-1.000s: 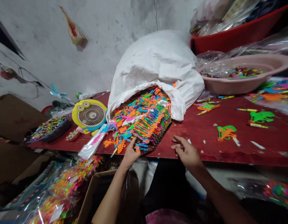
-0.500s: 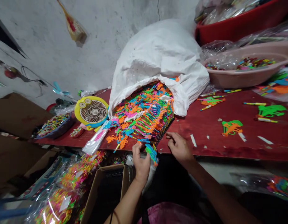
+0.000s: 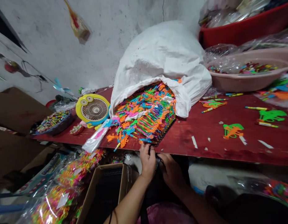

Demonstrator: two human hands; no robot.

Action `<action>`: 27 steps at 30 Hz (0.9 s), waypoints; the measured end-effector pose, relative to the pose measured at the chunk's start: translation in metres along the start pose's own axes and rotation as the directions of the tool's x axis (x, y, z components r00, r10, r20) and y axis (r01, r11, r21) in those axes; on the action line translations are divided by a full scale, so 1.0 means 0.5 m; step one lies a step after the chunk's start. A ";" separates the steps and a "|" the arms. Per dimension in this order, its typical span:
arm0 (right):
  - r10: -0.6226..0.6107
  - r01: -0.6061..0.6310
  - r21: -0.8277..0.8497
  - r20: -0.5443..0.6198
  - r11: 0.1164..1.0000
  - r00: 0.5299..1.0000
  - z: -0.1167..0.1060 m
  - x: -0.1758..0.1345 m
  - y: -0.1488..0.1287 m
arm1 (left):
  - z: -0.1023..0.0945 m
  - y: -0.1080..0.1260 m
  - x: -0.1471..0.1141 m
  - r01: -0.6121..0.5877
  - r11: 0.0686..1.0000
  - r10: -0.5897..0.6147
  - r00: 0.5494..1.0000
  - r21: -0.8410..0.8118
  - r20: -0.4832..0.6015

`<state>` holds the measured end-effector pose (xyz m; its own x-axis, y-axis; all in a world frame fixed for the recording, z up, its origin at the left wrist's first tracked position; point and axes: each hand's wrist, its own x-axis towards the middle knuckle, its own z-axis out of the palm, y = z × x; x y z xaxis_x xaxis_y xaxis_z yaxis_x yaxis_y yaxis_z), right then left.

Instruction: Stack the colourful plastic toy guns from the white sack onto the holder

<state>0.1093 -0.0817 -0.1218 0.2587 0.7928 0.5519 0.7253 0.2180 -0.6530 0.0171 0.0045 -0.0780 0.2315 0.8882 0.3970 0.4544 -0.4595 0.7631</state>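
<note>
Both hands, left hand and right hand, sit close together just below the red table edge, right under the spilled plastic toys, but can't tell what they're gripping.

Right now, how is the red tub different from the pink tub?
The red tub sits higher and further back; the pink tub sits in front, lower. The red tub holds clear plastic bags; the pink tub shows small colourful bits under plastic. Both are at the table's far right.

Glossy plastic toys – woven sack, scuffed table.
</note>
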 end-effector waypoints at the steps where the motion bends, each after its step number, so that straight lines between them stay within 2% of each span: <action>1: 0.006 -0.007 -0.052 -0.006 0.999 1.000 -0.004 -0.029 0.020 | -0.005 0.004 0.003 -0.013 1.000 0.013 1.000 0.010 0.023; 2: 0.015 -0.016 -0.105 -0.008 0.994 1.000 -0.008 -0.056 0.039 | -0.008 0.008 0.007 -0.031 0.999 0.030 0.998 0.022 0.047; 4: 0.058 -0.047 -0.160 0.061 0.986 0.996 -0.016 -0.097 0.064 | -0.010 0.014 0.016 -0.066 0.997 0.062 0.995 0.045 0.076; 8: 0.041 -0.007 -0.206 0.161 0.978 0.986 -0.020 -0.112 0.061 | 0.008 0.012 0.026 -0.048 0.997 0.047 0.999 0.066 0.021; 10: -0.015 0.051 -0.216 0.165 0.975 0.986 -0.016 -0.108 0.057 | 0.023 0.009 0.021 -0.006 0.997 0.008 1.000 0.075 -0.024; 12: -0.103 0.128 -0.228 0.118 0.965 0.988 -0.011 -0.106 0.068 | 0.039 0.003 0.014 0.040 0.995 -0.034 0.997 0.089 -0.072; 14: -0.245 0.254 -0.217 0.066 0.943 0.967 -0.005 -0.104 0.095 | 0.053 -0.004 0.012 0.038 0.993 -0.028 0.995 0.110 -0.096; 16: -0.296 0.316 -0.154 0.139 0.936 0.945 -0.004 -0.096 0.120 | 0.062 -0.008 0.014 0.017 0.993 -0.006 0.995 0.114 -0.098; 19: -0.224 0.234 -0.081 0.118 0.969 0.967 -0.028 -0.078 0.115 | 0.059 -0.002 0.013 0.007 0.993 0.005 0.995 0.121 -0.103; 24: -0.078 0.082 0.078 -0.050 0.994 0.996 -0.124 -0.015 0.031 | 0.027 0.008 0.016 -0.049 0.992 0.055 0.997 0.120 -0.047; 27: 0.156 -0.143 0.155 -0.077 0.978 0.985 -0.195 0.045 0.018 | 0.003 0.000 0.026 -0.053 0.992 0.054 0.999 0.115 -0.002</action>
<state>0.1837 -0.1175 -0.0647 0.4168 0.7709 0.4816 0.5735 0.1881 -0.7973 0.0213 0.0160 -0.0738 0.2536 0.8622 0.4385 0.5378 -0.5025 0.6770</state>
